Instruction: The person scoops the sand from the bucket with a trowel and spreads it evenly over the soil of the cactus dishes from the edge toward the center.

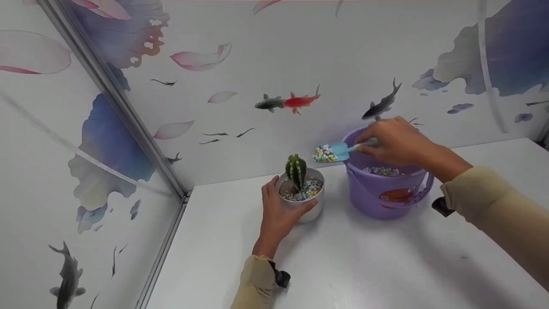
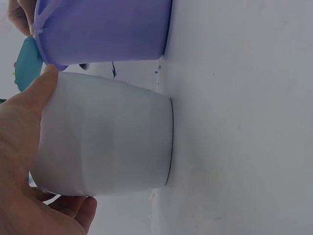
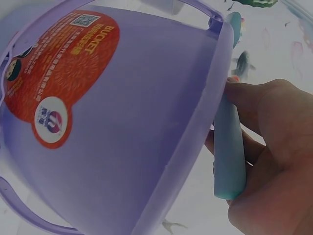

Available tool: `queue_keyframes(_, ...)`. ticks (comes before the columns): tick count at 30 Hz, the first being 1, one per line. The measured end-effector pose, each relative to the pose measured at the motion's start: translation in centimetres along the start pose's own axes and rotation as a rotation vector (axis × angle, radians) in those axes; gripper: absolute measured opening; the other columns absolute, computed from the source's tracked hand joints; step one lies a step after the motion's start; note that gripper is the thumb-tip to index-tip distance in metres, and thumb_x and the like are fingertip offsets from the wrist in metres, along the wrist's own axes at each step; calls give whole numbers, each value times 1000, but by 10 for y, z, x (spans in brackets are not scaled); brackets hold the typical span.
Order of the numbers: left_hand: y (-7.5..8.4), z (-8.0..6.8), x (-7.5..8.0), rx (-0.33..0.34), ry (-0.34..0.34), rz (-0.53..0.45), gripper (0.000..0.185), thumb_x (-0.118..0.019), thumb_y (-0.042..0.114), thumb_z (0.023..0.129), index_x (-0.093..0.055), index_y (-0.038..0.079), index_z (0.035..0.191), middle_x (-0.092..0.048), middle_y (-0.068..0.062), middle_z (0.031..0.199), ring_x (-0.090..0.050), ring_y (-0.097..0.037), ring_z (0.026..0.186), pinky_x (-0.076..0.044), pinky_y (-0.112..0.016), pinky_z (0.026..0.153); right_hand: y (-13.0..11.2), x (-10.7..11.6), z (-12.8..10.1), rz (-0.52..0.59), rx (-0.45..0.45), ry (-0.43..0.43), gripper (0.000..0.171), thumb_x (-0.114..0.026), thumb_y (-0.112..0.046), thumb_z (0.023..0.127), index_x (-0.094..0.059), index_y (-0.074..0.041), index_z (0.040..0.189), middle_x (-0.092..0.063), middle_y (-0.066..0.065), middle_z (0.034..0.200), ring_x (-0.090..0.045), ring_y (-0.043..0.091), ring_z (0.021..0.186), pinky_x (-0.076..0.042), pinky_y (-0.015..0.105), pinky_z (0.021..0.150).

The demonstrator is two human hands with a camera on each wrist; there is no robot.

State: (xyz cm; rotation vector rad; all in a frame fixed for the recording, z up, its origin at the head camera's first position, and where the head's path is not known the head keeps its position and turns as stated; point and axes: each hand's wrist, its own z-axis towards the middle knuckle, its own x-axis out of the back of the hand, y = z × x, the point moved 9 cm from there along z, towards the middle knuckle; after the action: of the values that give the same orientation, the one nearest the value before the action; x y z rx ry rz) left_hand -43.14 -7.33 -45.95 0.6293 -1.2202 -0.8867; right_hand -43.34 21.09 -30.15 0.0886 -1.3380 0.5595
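Pot (image 2: 112,134) holds stones (image 1: 309,189); loaded scoop (image 1: 341,151) not yet emptied.
Left hand (image 1: 278,209) grips the pot, right hand (image 1: 396,142) the scoop's handle; more stones lie in the bucket (image 1: 364,201).

Colourful pebbles (image 1: 324,153) on blue scoop (image 1: 342,151)

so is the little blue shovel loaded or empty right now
Loaded: the head view shows multicoloured pebbles lying on the blade of the blue shovel, which the right hand grips by its handle.
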Motion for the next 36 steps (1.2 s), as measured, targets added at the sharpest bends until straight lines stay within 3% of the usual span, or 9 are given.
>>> queue_keyframes(8,-1,2,0,-42,-90,-42,125,-93,65,76,-26,18,170,-36,-5,168,-38,-25,158,-39,-53,130,-5,2,0,-12,23,19,27,-79,-23,100,-83,-18,126,-81,6,126,-70,34,125,-42,70,110)
queue_keyframes(15,-6,5,-4,-34,-148,-77,127,-93,65,76,-24,19,172,-34,-2,173,-35,-23,162,-37,-52,131,-10,3,-1,-37,39,36,24,-79,-22,99,-84,-24,123,-83,1,116,-72,29,115,-42,66,103)
queue_keyframes(25,-8,6,5,-40,-160,-103,121,-94,58,79,-28,17,170,-47,-7,166,-46,-26,153,-46,-51,125,-17,0,2,-33,7,11,23,-80,-21,99,-85,-20,121,-82,3,115,-69,30,115,-41,63,104)
queue_keyframes(30,-10,6,5,-28,-176,-110,118,-93,58,80,-28,18,170,-45,-6,168,-45,-27,155,-46,-51,125,-22,-1,4,-55,0,13,21,-82,-22,97,-86,-20,118,-81,4,115,-69,29,112,-41,61,102)
queue_keyframes(36,-13,3,5,1,-145,-96,123,-91,66,78,-24,22,172,-33,-3,174,-37,-25,160,-40,-52,129,-26,-4,6,-53,-4,11,22,-82,-22,97,-86,-21,119,-81,4,117,-68,29,115,-41,58,100)
